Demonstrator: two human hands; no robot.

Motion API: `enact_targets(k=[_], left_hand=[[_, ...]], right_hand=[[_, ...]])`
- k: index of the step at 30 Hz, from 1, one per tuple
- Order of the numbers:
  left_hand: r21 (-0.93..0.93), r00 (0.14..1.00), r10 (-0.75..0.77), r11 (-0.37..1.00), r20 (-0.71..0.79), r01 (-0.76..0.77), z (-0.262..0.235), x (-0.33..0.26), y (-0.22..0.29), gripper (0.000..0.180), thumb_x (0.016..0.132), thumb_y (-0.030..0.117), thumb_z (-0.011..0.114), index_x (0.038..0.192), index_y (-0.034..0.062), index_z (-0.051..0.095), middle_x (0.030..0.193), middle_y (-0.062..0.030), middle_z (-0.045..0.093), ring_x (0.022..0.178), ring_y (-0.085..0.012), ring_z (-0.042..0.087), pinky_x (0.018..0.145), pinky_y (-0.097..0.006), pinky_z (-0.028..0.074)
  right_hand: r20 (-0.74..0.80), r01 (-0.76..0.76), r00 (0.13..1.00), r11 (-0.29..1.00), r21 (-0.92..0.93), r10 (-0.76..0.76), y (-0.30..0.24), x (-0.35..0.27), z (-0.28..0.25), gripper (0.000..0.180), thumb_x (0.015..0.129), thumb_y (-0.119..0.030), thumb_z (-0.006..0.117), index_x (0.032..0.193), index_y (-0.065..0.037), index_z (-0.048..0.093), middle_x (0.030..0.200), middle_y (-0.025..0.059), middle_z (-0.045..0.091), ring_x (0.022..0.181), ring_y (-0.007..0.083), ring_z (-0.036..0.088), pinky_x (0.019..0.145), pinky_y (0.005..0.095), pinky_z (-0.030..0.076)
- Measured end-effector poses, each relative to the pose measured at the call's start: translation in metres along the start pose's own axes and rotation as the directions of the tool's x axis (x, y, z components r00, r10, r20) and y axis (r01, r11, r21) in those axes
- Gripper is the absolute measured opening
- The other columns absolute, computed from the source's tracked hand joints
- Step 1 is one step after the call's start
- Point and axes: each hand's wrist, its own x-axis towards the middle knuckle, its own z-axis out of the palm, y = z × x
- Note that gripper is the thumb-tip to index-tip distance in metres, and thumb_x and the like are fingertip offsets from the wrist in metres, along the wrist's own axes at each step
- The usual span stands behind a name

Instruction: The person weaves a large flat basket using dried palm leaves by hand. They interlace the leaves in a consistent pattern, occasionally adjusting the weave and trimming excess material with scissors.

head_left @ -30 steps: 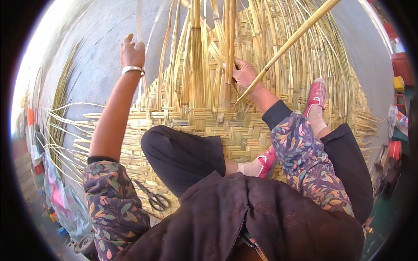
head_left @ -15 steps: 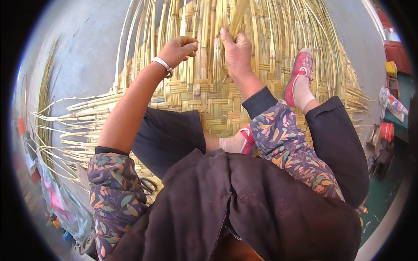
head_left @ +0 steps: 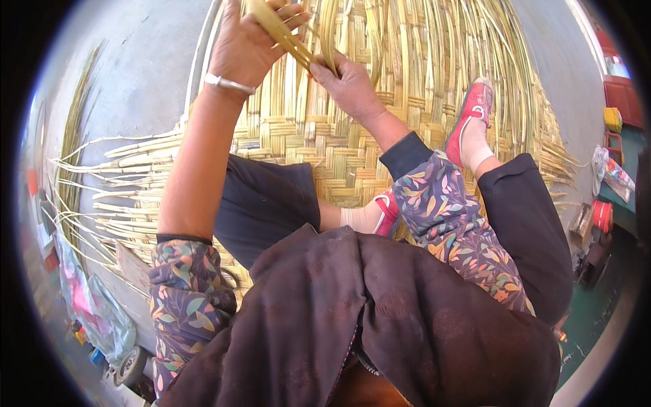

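My right hand [head_left: 350,87] pinches flat yellow-green reed strips [head_left: 288,39] between thumb and fingers. One strip runs up and left from that grip, across my left hand [head_left: 247,44]. The left hand's fingers are spread, and I see no closed grip on the strip there; its top is cut off by the picture's edge. Beneath both hands lies a woven reed mat [head_left: 339,159], tightly plaited near my feet, with long loose strips fanning out at the far side and the left.
My feet in red shoes [head_left: 472,112] rest on the mat. A bundle of thin reeds [head_left: 74,129] lies on the grey floor at left, with a plastic bag [head_left: 102,315] and a small wheel [head_left: 131,366] nearer. Dark scissor-like handles [head_left: 229,278] show by my left sleeve. Red and yellow items stand far right.
My left hand has moved up and left, its curled fingers now spread by the strip. My right hand has come slightly left and lower, and the strip now slants toward the left hand.
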Motion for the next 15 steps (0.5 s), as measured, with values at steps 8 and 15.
enact_targets(k=[8, 15], left_hand=[[0.294, 0.899, 0.283, 0.937, -0.333, -0.186, -0.031, -0.092, 0.005, 0.022, 0.094, 0.012, 0.050, 0.111, -0.0011, 0.053, 0.107, -0.0159, 0.062, 0.105, -0.0266, 0.060, 0.089, -0.037, 0.051], [0.140, 0.836, 0.201, 0.979, -0.511, -0.150, -0.045, -0.150, -0.021, 0.024, 0.095, 0.015, 0.051, 0.113, -0.0008, 0.054, 0.111, -0.0167, 0.061, 0.109, -0.0267, 0.058, 0.091, -0.037, 0.050]], right_hand=[[0.373, -0.029, 0.927, 0.999, -0.031, 0.038, 0.010, 0.025, -0.004, 0.036, 0.095, -0.030, 0.048, 0.117, -0.003, 0.057, 0.090, 0.0059, 0.066, 0.083, 0.0131, 0.063, 0.078, 0.0274, 0.050], [0.641, -0.307, 0.645, 0.909, -0.283, 0.417, 0.012, 0.056, 0.003, 0.047, 0.093, -0.043, 0.049, 0.121, -0.007, 0.056, 0.099, 0.0044, 0.063, 0.093, 0.0128, 0.060, 0.078, 0.0292, 0.049]])
